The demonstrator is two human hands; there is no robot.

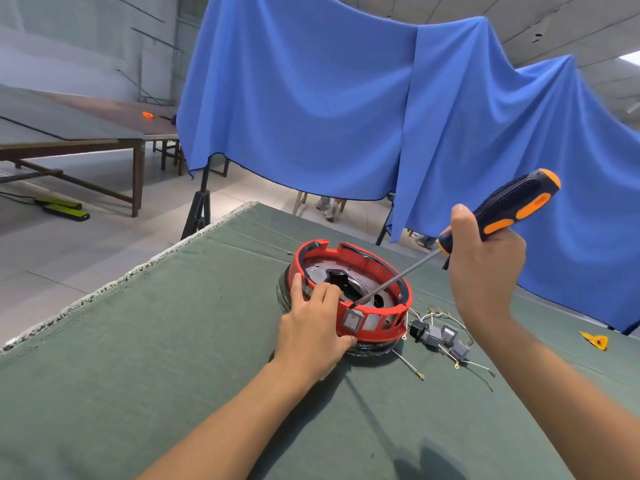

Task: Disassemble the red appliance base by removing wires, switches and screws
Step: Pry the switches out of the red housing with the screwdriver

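Far left, background: long dark-topped wooden table [86, 133] with a small orange object [148, 115] on its surface; 2 yellow-and-black flat bars [64, 207] on the floor under it. Big blue cloth [346, 109] hangs across the back.

Foreground: work table covered with a dull green cloth [156, 358], frayed pale edge along its left side.

Left hand [313, 327] rests on the near-left rim of the round red plastic appliance base [356, 292]: fingers curled over the rim, thumb on the outer wall just beside the grey rocker switch [353, 321] seated in the front wall. It is clamping the base in place. The base sits about mid-table, open side up, on a dark round lower ring; metal plate and a black part visible inside. Empty rectangular slots in the wall to the right of the switch.

Long steel screwdriver shaft [394, 279] slants down-left into the base; tip sits at the inner wall just above the switch. Whether it touches, can't tell.

On the cloth just right of the base: loose pile of grey switches [440, 336] and thin wires with ring terminals [412, 367], touching each other, apart from the base.

Right hand [485, 268], raised above the table, fingers wrapped tight round the black-and-orange screwdriver handle [512, 206].

Far right: small yellow plastic piece [596, 340] alone on the cloth.
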